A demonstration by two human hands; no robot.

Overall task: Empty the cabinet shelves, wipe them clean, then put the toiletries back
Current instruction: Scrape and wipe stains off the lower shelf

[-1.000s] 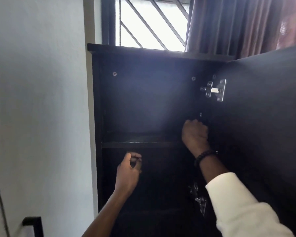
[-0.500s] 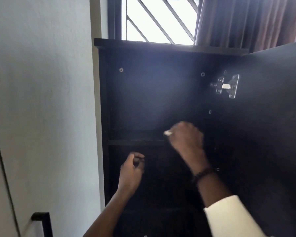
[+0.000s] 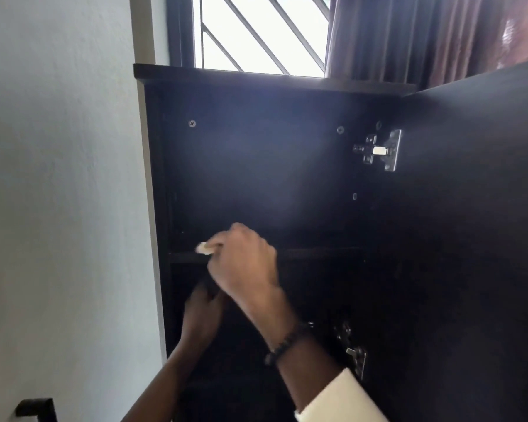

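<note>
Dark wood fills the frame as a person reaches both hands into an open cabinet (image 3: 256, 166) set below a barred window (image 3: 256, 35). The right hand (image 3: 244, 263), motion-blurred, is at the front edge of the upper shelf (image 3: 317, 254), its fingers curled round a small pale object (image 3: 204, 248) that sticks out to the hand's left; whether this is a cloth or something else cannot be told. A dark beaded bracelet (image 3: 287, 342) circles the right wrist, and a white sleeve (image 3: 339, 400) covers the forearm below it. The left hand (image 3: 201, 315) sits lower, just beneath and partly behind the right hand, under the shelf edge in the shadowed lower compartment; its fingers are hidden by the right hand and the gloom, so its grip cannot be told. Above both hands, the upper compartment shows only its back panel and two screw heads. To the right of the right hand, the open cabinet door (image 3: 470, 208) carries a metal hinge (image 3: 378, 150) up high and a second hinge (image 3: 352, 348) near the right wrist. A brown curtain (image 3: 424, 35) hangs above the door. A plain white wall (image 3: 58, 178) lies to the left of the left arm.
</note>
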